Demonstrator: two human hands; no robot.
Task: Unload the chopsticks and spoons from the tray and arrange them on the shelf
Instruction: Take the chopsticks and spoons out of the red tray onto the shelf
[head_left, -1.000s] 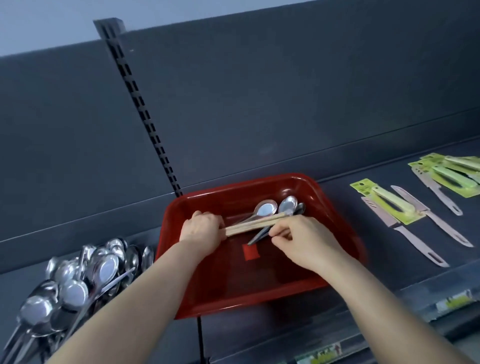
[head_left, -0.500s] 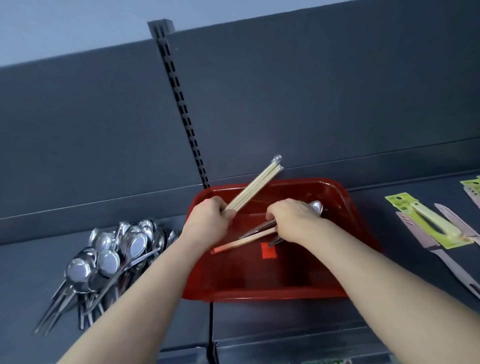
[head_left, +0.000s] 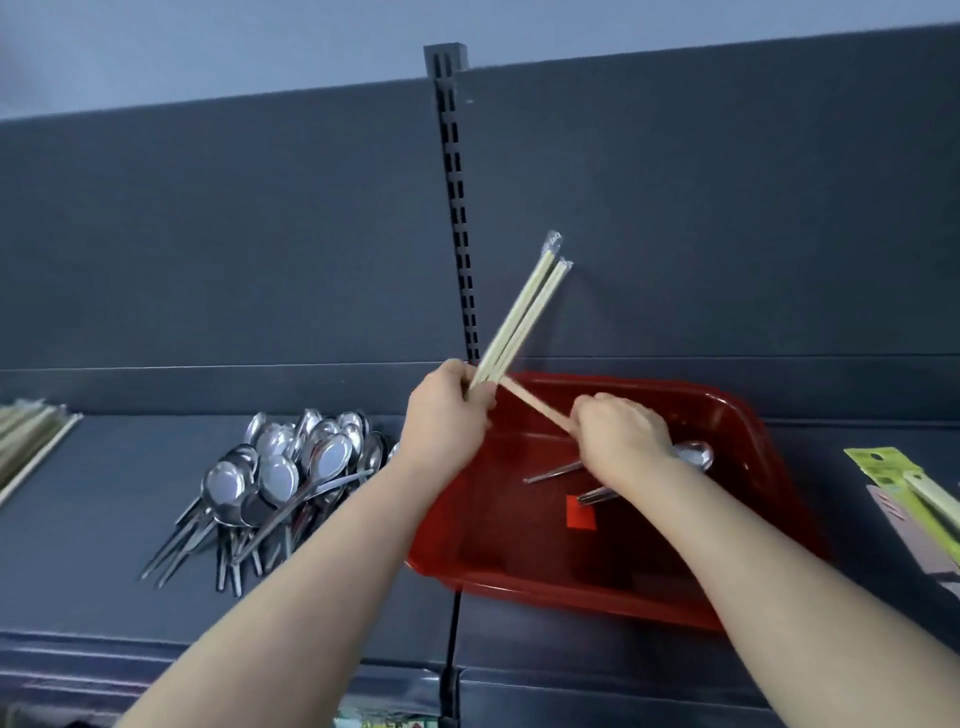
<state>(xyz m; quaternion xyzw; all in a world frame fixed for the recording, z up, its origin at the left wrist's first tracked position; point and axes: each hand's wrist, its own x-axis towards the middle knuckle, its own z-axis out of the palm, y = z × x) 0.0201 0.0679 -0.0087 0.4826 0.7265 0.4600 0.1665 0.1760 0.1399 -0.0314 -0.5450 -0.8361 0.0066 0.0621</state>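
My left hand (head_left: 451, 410) is shut on wrapped wooden chopsticks (head_left: 524, 312) that point up and to the right, above the left rim of the red tray (head_left: 753, 431). My right hand (head_left: 618, 436), over the tray, pinches another chopstick pair (head_left: 535, 408) whose far end meets my left fist. Two metal spoons (head_left: 693, 454) lie in the tray under my right hand, partly hidden by it. A red square label (head_left: 581, 512) marks the tray floor.
A heap of several metal spoons (head_left: 280, 478) lies on the dark shelf (head_left: 104, 519) left of the tray. More chopsticks (head_left: 31, 441) rest at the far left. Packaged knives (head_left: 914, 499) lie at the right edge. A slotted upright (head_left: 457, 208) runs up the back panel.
My left hand lifted its chopsticks up out of the tray. My right hand raised a second pair toward my left fist. The view swung left, bringing the chopstick pile into sight.
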